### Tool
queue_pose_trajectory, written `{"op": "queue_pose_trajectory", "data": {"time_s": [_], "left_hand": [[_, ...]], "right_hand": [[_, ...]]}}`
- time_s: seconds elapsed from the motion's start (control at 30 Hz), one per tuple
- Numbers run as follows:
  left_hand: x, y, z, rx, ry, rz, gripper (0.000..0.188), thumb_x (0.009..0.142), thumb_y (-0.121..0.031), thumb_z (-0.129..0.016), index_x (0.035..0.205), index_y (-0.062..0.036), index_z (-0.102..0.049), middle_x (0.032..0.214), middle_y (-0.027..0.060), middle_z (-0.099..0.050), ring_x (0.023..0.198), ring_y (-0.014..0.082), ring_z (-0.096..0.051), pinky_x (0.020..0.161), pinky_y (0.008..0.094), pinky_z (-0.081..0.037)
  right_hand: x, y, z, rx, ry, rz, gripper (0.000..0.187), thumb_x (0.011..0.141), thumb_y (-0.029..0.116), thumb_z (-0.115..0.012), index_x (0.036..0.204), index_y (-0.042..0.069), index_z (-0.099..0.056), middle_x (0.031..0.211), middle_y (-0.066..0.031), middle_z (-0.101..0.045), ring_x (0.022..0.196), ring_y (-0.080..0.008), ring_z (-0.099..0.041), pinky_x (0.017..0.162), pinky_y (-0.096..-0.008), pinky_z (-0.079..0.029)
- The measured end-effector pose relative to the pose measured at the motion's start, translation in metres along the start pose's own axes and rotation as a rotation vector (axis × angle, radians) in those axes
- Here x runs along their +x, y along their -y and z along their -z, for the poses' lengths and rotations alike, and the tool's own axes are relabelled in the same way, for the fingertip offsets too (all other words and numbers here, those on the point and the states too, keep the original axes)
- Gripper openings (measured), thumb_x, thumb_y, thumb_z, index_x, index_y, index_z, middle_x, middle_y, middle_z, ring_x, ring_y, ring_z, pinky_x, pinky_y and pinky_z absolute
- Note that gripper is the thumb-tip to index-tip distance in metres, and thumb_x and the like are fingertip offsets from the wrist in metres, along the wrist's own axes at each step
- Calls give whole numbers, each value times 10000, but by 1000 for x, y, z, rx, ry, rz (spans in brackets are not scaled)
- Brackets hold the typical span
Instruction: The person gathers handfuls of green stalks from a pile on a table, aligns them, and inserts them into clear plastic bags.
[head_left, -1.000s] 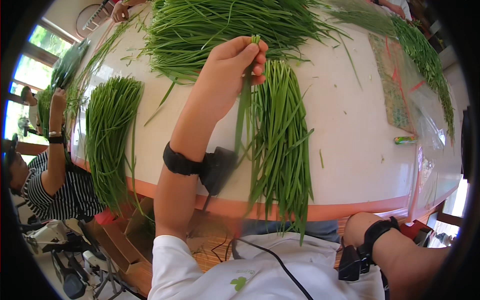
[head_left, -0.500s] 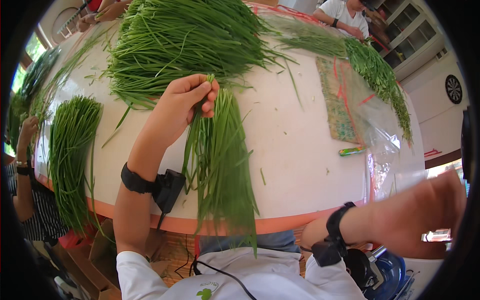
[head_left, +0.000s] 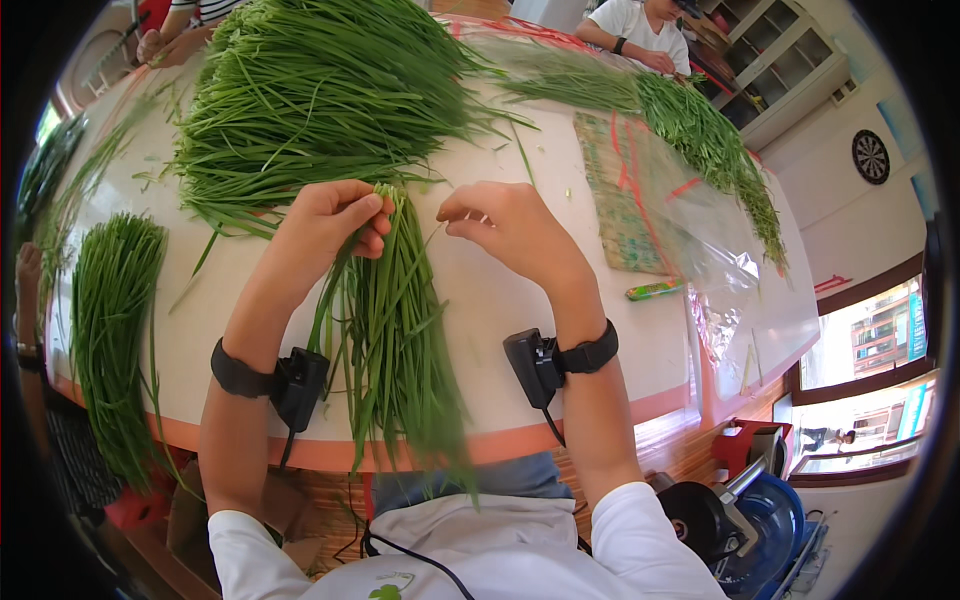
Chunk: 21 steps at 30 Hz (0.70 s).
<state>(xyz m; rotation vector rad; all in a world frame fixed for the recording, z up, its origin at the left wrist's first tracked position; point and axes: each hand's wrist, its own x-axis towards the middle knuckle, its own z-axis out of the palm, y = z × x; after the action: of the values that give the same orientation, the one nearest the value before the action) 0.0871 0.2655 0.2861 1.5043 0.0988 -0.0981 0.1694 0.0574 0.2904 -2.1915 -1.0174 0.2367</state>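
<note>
A bunch of long green garlic chives (head_left: 395, 300) lies on the table in front of me, its leaves hanging over the near edge. My left hand (head_left: 340, 220) is closed on a few chives at the top left of this bunch, their cut ends showing beside the thumb. Just right of the bunch, my right hand (head_left: 500, 225) has its thumb and forefinger drawn together. A thin strand shows at those fingertips, but whether they grip it I cannot make out. Beyond both hands rises a large heap of chives (head_left: 320, 100).
Another chive bunch (head_left: 115, 330) lies at the left table edge. On the right are a patterned mat (head_left: 620, 200) under clear plastic, a small green packet (head_left: 655, 290) and a long row of greens (head_left: 710, 150). Co-workers sit at the far right (head_left: 640, 35), far left and left side.
My right hand has come in from the far right to beside the bunch, its fingers now drawn together. My left hand keeps its grip on the chives. The whole view has shifted.
</note>
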Motion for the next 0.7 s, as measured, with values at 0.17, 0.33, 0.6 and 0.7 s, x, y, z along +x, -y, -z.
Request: {"op": "queue_pose_trajectory", "data": {"time_s": [0.17,0.33,0.6,0.7], "left_hand": [[1,-2,-6,18,48,-31,189,922,-141,-478,919,20,-576,759,25,-577,611,81,-534,594,213,-463],[14,10,-15,126,-61,-139,194,908,-130,-501,919,41,-591,741,35,-584,618,86,-534,572,218,-439],[16,27,-5,339,-175,-259,271,953,-244,-448,1038,-20,-575,760,-2,-511,670,79,-451,612,269,-361],[14,26,-6,379,-173,-183,375,949,-289,-446,1197,-21,-529,932,50,-555,824,110,-514,729,279,-409]], "right_hand": [[-1,-7,-9,-34,-64,186,140,743,86,-616,869,24,-624,783,-114,-634,699,-238,-606,660,-313,-481],[-3,-17,-11,-179,-345,258,75,673,143,-656,719,90,-630,691,-74,-593,667,-280,-589,606,-366,-473],[10,10,-32,-235,-680,356,102,548,184,-669,566,105,-606,633,-31,-549,630,-236,-589,518,-366,-458],[16,6,-44,-335,-723,337,114,529,194,-667,562,100,-612,634,-30,-555,635,-223,-592,518,-355,-459]]}}
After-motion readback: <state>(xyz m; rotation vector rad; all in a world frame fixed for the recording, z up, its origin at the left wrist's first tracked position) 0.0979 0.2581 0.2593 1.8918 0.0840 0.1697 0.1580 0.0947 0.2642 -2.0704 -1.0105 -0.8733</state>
